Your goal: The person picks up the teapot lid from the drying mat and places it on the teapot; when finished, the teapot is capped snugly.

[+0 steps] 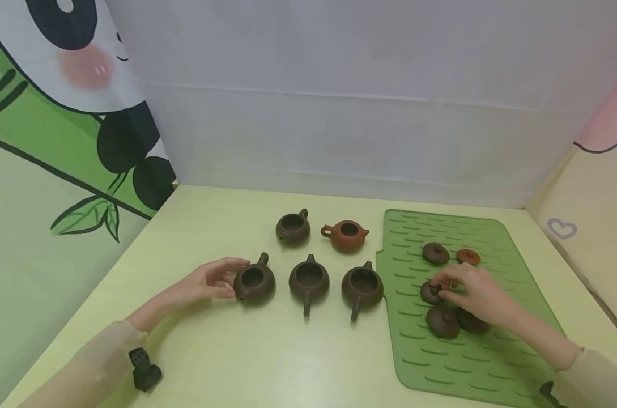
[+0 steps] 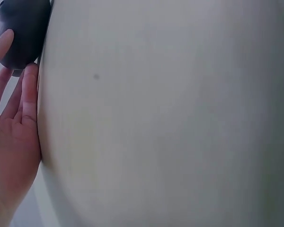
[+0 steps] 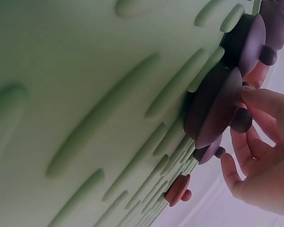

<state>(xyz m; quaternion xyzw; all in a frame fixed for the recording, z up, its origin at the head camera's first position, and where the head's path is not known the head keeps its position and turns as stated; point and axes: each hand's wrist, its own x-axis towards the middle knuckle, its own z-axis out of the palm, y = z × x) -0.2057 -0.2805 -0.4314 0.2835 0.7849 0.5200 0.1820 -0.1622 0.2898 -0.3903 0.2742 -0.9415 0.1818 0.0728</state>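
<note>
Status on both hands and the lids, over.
Left hand cups a dark open teapot. Right hand pinches a dark knobbed lid. Other dark lids sit close, green mat beneath.

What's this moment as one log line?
left hand: at leftmost front teapot | right hand: at dark lid on green mat | reddish teapot: lidless

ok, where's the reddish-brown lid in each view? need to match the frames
Head: right of centre, on the green mat, just beyond the right hand; that's the reddish-brown lid.
Left wrist: not in it.
Right wrist: near the bottom, right of centre; lid at the mat's edge.
Shared landmark: the green mat, in head and right wrist only.
</note>
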